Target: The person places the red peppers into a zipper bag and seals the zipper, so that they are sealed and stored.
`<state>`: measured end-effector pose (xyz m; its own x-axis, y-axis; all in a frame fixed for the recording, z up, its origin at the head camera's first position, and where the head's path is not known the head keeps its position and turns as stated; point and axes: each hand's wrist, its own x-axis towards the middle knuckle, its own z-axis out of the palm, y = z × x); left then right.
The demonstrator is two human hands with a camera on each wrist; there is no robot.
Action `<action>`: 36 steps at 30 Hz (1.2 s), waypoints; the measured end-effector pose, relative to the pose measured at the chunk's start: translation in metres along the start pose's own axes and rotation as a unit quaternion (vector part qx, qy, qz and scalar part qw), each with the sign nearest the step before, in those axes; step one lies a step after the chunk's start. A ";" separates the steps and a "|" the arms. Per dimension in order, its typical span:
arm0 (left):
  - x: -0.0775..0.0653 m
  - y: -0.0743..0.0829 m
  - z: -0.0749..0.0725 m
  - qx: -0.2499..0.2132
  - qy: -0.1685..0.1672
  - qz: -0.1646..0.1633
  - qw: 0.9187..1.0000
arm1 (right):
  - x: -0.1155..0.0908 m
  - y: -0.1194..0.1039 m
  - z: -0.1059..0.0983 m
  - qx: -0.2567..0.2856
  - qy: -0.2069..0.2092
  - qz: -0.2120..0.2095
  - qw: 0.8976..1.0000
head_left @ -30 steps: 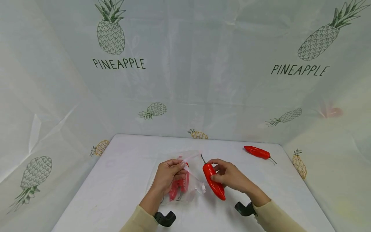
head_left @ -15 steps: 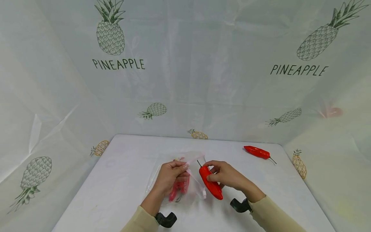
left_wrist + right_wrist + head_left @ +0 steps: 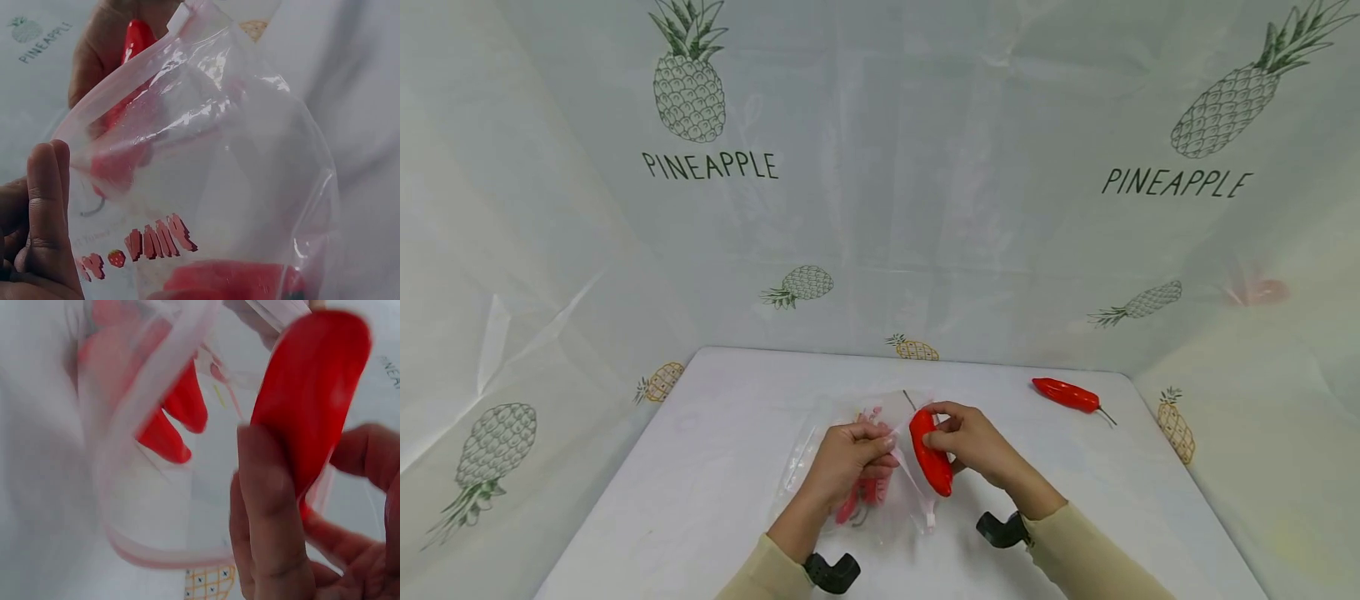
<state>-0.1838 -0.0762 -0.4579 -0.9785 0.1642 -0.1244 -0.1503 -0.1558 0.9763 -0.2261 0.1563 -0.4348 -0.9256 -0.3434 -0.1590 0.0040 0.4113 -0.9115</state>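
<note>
My left hand [image 3: 850, 458] pinches the rim of a clear zip bag [image 3: 250, 162] that has pink edging and a slider [image 3: 179, 19]. Inside the bag lie red chili peppers [image 3: 178, 412], their stems low in the head view. A glossy red chili pepper [image 3: 930, 454] is gripped by my right hand [image 3: 973, 446] between thumb and fingers, stem pointing up and away. It stands right at the bag's mouth, which gapes in the right wrist view. Through the film in the left wrist view, the lower part of this pepper [image 3: 134, 44] and its stem show.
Another red chili pepper [image 3: 1066, 394] lies at the back right of the white table [image 3: 715, 417]. A pale curtain [image 3: 925, 208] with pineapple prints hangs behind and along both sides. Each wrist carries a black camera mount [image 3: 832, 573].
My right hand has carried the chili pepper leftward and slightly up, to the bag's opening. The left hand, still pinching the rim, has shifted slightly right.
</note>
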 end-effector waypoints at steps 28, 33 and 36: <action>0.004 0.009 0.001 -0.055 0.075 0.036 0.995 | -0.005 0.009 0.049 -0.049 0.131 -0.043 0.989; 0.005 0.009 0.000 -0.078 0.080 0.030 0.993 | -0.007 0.010 0.049 -0.067 0.123 -0.044 0.989; 0.005 0.010 0.000 -0.082 0.076 0.027 0.993 | -0.006 0.012 0.047 -0.061 0.126 -0.046 0.989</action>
<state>-0.1901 -0.0770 -0.4492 -0.9939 0.0035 -0.1099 -0.1053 -0.3190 0.9419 -0.2023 0.1238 -0.4624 -0.9849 -0.1693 0.0348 -0.1152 0.4924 -0.8627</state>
